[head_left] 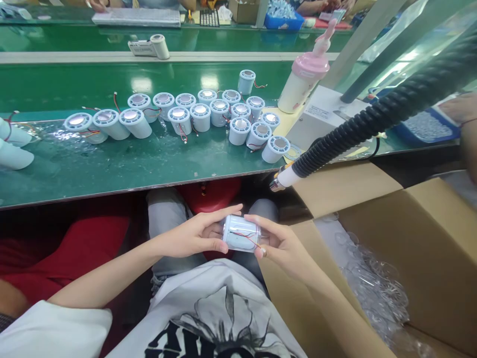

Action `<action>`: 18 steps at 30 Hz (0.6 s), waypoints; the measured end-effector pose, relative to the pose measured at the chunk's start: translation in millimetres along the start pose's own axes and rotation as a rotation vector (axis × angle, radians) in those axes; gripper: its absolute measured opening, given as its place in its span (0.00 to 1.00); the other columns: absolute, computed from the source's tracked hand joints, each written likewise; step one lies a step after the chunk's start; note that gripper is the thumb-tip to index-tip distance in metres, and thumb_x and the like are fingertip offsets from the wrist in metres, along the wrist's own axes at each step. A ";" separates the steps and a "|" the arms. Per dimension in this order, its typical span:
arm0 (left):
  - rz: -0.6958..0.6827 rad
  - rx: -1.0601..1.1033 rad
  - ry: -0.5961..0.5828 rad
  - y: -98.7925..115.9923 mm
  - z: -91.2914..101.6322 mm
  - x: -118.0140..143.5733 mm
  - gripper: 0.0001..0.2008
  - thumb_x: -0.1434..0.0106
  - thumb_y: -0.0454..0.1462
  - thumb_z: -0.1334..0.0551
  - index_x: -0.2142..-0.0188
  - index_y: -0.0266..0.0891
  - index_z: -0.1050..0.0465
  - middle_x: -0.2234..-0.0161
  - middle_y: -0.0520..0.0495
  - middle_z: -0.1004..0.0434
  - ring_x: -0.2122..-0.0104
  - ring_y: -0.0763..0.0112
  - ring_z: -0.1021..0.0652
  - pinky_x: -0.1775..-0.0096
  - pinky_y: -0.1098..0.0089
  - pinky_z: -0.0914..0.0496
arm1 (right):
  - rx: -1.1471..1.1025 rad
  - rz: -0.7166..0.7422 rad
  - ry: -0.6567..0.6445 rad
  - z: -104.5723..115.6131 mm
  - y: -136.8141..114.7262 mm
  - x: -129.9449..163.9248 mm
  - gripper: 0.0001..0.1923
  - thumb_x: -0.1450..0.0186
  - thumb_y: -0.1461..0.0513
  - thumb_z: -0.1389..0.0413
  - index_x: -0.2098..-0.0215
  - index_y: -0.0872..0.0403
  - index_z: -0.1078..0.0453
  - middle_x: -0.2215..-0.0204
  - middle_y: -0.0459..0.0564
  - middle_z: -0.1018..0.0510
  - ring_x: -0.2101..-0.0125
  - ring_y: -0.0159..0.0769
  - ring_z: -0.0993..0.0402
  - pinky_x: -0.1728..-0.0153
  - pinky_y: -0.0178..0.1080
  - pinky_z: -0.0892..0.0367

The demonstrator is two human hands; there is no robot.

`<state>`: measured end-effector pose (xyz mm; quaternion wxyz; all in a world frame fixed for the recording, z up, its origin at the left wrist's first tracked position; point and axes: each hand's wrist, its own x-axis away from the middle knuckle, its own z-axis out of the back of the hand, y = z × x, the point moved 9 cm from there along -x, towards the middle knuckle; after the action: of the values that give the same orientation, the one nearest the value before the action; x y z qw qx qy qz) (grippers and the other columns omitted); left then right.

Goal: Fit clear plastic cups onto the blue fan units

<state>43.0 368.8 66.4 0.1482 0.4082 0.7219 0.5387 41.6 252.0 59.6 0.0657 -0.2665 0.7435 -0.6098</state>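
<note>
Over my lap, a pale blue cylinder (241,233) with thin red and dark wires along its side lies on its side between my two hands. Something clear and shiny seems to surround it. My left hand (210,231) grips its left end, thumb below and fingers behind. Around the right end, my right hand (276,238) is closed, its thumb near the wires. Several similar pale blue cylinders (200,117) with round silvery centres on top stand in a cluster on the green workbench (167,164) beyond my hands.
A black corrugated hose (372,119) slants in from the right. Below it, an open cardboard box (402,258) holds clear plastic pieces (368,278). A pink-topped bottle (303,79) stands at the back right. More cylinders (15,151) lie at the left edge. Other people's hands (328,6) show across the bench.
</note>
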 end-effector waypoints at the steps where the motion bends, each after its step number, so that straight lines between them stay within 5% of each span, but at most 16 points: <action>1: 0.000 -0.011 -0.004 1.8 -0.5 -1.4 0.36 0.43 0.32 0.36 0.39 0.48 0.48 0.39 0.40 0.42 0.45 0.58 0.32 0.47 0.57 0.34 | -0.034 -0.013 0.002 1.5 1.2 -0.4 0.26 0.47 0.58 0.35 0.50 0.46 0.31 0.55 0.48 0.24 0.58 0.39 0.25 0.59 0.41 0.27; 11: 0.009 -0.116 -0.046 3.2 4.5 -13.0 0.36 0.42 0.33 0.37 0.38 0.50 0.50 0.38 0.44 0.46 0.43 0.59 0.35 0.45 0.59 0.36 | -0.024 -0.096 0.080 11.4 14.3 0.5 0.29 0.49 0.59 0.35 0.48 0.47 0.33 0.65 0.46 0.21 0.69 0.35 0.25 0.63 0.41 0.27; 15: 0.092 -0.084 -0.058 -9.1 3.3 -11.3 0.37 0.41 0.35 0.38 0.37 0.50 0.54 0.41 0.43 0.39 0.47 0.62 0.31 0.49 0.62 0.33 | -0.014 -0.092 0.096 3.9 16.8 -0.2 0.29 0.46 0.58 0.36 0.47 0.47 0.34 0.60 0.48 0.22 0.61 0.39 0.25 0.57 0.43 0.30; 18: 0.152 -0.164 0.020 -3.7 23.9 -12.9 0.30 0.41 0.38 0.38 0.40 0.48 0.44 0.44 0.44 0.33 0.51 0.62 0.26 0.57 0.67 0.29 | 0.055 -0.082 -0.020 1.0 13.0 -0.7 0.30 0.41 0.56 0.41 0.41 0.46 0.40 0.54 0.49 0.25 0.60 0.38 0.26 0.56 0.43 0.31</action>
<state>65.1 374.6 51.2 0.1324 0.4428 0.6438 0.6098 38.5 253.0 47.0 0.0557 -0.3009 0.7141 -0.6296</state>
